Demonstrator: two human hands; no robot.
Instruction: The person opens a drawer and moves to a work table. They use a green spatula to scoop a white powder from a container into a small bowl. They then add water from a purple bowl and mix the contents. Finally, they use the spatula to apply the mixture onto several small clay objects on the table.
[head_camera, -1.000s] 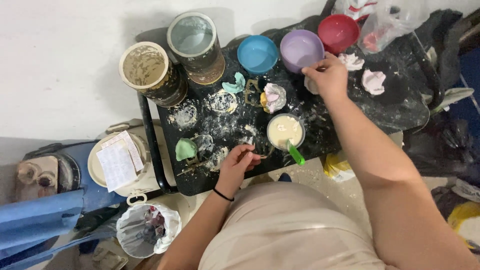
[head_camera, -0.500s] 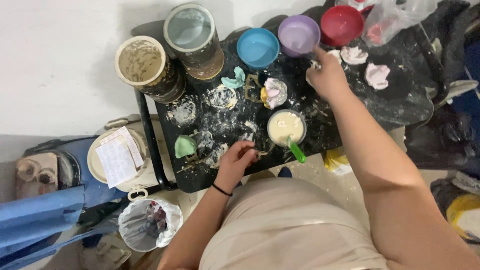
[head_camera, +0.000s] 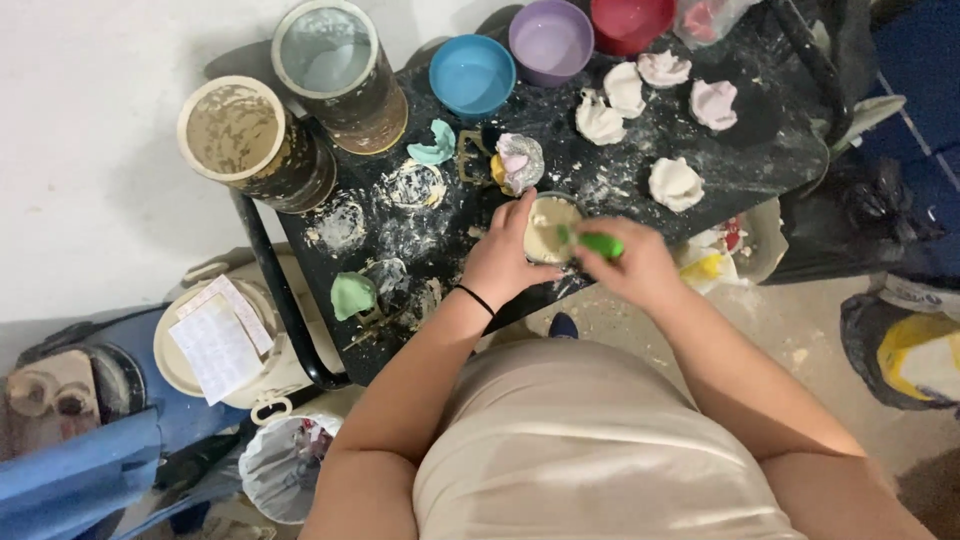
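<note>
A small cup of cream-coloured paste (head_camera: 550, 222) stands near the front of the black, powder-streaked table (head_camera: 760, 160). My left hand (head_camera: 500, 260) is wrapped around the cup's left side. My right hand (head_camera: 635, 268) grips a green-handled tool (head_camera: 595, 242) whose tip dips into the cup. Just behind the cup sits a grey and pink flower-shaped mould (head_camera: 518, 162).
Blue (head_camera: 472, 75), purple (head_camera: 551, 40) and red (head_camera: 630, 20) bowls line the table's back. Several white and pink cast shapes (head_camera: 676, 183) lie to the right. Two big paint-stained tins (head_camera: 248, 140) stand at the left. A white lidded bucket with paper (head_camera: 215, 335) sits on the floor.
My right hand came back from the cast shapes at the table's rear and took hold of the green tool in the cup. My left hand slid right onto the cup.
</note>
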